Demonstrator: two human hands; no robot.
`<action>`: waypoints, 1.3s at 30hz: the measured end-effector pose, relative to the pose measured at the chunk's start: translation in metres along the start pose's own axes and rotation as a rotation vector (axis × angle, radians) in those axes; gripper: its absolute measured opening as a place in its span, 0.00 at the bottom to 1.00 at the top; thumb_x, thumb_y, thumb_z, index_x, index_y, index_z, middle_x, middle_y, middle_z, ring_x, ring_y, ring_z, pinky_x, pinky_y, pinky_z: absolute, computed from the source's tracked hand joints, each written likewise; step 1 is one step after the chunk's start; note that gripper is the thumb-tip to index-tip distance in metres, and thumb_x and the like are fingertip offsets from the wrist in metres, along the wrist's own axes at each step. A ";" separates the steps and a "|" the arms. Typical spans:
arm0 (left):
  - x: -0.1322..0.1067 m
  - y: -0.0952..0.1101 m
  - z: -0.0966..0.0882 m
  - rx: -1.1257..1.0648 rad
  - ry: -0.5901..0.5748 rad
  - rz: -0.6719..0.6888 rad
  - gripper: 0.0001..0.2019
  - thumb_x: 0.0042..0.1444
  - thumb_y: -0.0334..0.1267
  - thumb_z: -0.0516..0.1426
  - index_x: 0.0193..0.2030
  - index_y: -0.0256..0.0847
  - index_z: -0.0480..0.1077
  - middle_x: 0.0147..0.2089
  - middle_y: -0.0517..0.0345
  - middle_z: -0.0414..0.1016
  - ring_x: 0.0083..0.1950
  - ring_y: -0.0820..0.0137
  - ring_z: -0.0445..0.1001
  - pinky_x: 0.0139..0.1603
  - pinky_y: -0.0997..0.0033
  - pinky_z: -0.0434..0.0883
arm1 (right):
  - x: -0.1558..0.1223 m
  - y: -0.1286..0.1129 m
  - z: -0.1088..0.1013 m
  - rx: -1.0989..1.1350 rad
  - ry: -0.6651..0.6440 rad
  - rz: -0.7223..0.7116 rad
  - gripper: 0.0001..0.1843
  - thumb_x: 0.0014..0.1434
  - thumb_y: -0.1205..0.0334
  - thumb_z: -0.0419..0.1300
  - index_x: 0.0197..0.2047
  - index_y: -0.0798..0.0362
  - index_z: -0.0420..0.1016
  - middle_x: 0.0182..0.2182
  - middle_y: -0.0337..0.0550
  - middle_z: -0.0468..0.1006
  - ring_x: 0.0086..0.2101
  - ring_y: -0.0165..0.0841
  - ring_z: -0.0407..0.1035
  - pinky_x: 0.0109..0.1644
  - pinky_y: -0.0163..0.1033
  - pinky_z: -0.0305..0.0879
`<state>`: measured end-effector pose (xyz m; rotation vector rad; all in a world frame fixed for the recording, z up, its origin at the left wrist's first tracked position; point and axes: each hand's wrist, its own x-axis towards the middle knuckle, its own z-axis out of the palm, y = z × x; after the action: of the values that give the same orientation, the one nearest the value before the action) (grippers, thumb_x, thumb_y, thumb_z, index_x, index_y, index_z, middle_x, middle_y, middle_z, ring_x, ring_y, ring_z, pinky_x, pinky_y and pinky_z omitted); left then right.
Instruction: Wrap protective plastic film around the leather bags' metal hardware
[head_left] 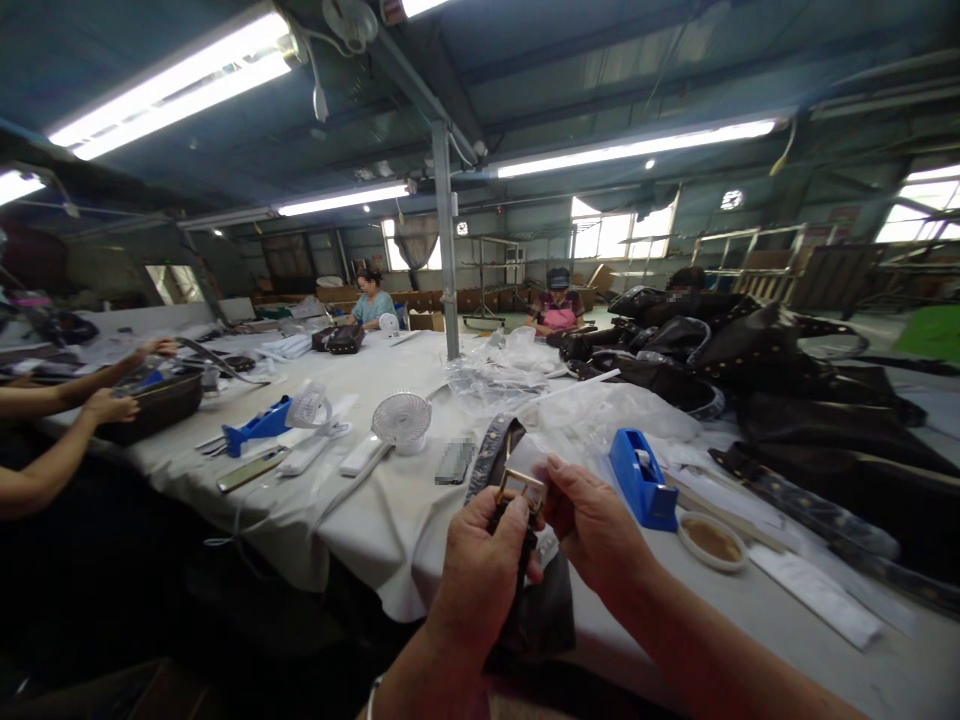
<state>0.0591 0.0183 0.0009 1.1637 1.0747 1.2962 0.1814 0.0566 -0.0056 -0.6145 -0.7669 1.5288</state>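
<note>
A white fan [401, 418] and a blue tape dispenser [259, 425] are being supported near the worktop's [409, 352] front edge; farther right, a dish [691, 556] of brown matter [714, 541] is being supported just beside a second blue dispenser [643, 482]. Overhead, light is being shed by tube lamps [180, 90].

Glaring tubes [637, 150], blown-out windows [600, 235], dim roof [570, 70]

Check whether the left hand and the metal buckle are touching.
Touching. The head view shows the left hand pinching at the metal buckle, its thumb lying against the buckle's near end, no gap visible.
</note>
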 end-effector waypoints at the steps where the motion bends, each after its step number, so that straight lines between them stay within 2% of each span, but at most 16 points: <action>1: 0.000 0.000 0.000 0.002 -0.001 0.000 0.15 0.60 0.50 0.58 0.32 0.38 0.71 0.16 0.63 0.68 0.16 0.78 0.63 0.18 0.81 0.59 | -0.001 0.000 0.001 -0.012 -0.004 -0.003 0.16 0.55 0.50 0.70 0.29 0.57 0.79 0.21 0.38 0.73 0.21 0.27 0.65 0.26 0.33 0.64; 5: 0.001 0.000 -0.001 0.044 -0.013 0.012 0.15 0.61 0.48 0.57 0.32 0.38 0.71 0.16 0.62 0.68 0.16 0.78 0.63 0.18 0.81 0.59 | -0.004 -0.002 0.001 -0.069 -0.035 -0.010 0.16 0.56 0.51 0.69 0.29 0.56 0.79 0.22 0.39 0.75 0.23 0.27 0.67 0.26 0.32 0.65; 13: -0.001 0.002 -0.002 0.170 -0.024 0.084 0.18 0.62 0.51 0.57 0.35 0.36 0.74 0.21 0.59 0.73 0.20 0.74 0.70 0.22 0.78 0.65 | -0.006 -0.006 -0.005 -0.093 -0.186 0.061 0.17 0.55 0.50 0.69 0.30 0.56 0.76 0.24 0.39 0.73 0.22 0.31 0.68 0.19 0.33 0.67; 16: -0.002 0.002 -0.001 0.196 -0.024 0.087 0.19 0.62 0.52 0.57 0.35 0.36 0.75 0.20 0.59 0.73 0.20 0.73 0.71 0.22 0.77 0.65 | -0.006 -0.007 -0.004 -0.087 -0.214 0.082 0.15 0.55 0.51 0.69 0.31 0.55 0.76 0.23 0.38 0.73 0.20 0.31 0.68 0.15 0.34 0.67; 21: -0.003 0.005 0.000 0.235 0.004 0.071 0.19 0.61 0.54 0.57 0.35 0.37 0.74 0.21 0.58 0.74 0.22 0.71 0.72 0.22 0.77 0.65 | -0.007 -0.010 -0.001 -0.051 -0.172 0.083 0.13 0.52 0.55 0.71 0.30 0.55 0.76 0.23 0.38 0.73 0.20 0.31 0.67 0.14 0.35 0.67; 25: -0.003 0.007 0.000 0.270 0.010 0.101 0.17 0.63 0.50 0.56 0.34 0.38 0.73 0.21 0.60 0.73 0.22 0.72 0.71 0.23 0.77 0.66 | -0.008 -0.010 -0.001 -0.056 -0.167 0.094 0.13 0.51 0.54 0.72 0.30 0.54 0.77 0.23 0.38 0.73 0.20 0.32 0.67 0.15 0.35 0.67; 32: 0.000 0.002 -0.003 0.306 -0.014 0.115 0.15 0.64 0.48 0.54 0.36 0.38 0.72 0.22 0.59 0.73 0.22 0.71 0.72 0.23 0.76 0.66 | -0.006 -0.010 -0.003 -0.127 -0.119 0.077 0.12 0.51 0.55 0.73 0.30 0.54 0.80 0.21 0.38 0.75 0.20 0.28 0.66 0.21 0.33 0.66; 39: 0.003 -0.001 0.000 0.360 0.015 0.230 0.16 0.65 0.50 0.54 0.41 0.39 0.73 0.25 0.59 0.74 0.23 0.72 0.72 0.26 0.76 0.68 | -0.004 -0.007 -0.004 -0.237 -0.099 0.055 0.14 0.52 0.51 0.72 0.31 0.55 0.81 0.21 0.38 0.73 0.20 0.28 0.65 0.21 0.33 0.63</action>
<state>0.0595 0.0216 0.0006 1.5866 1.2470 1.3204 0.1894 0.0530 -0.0026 -0.7440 -1.0238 1.5393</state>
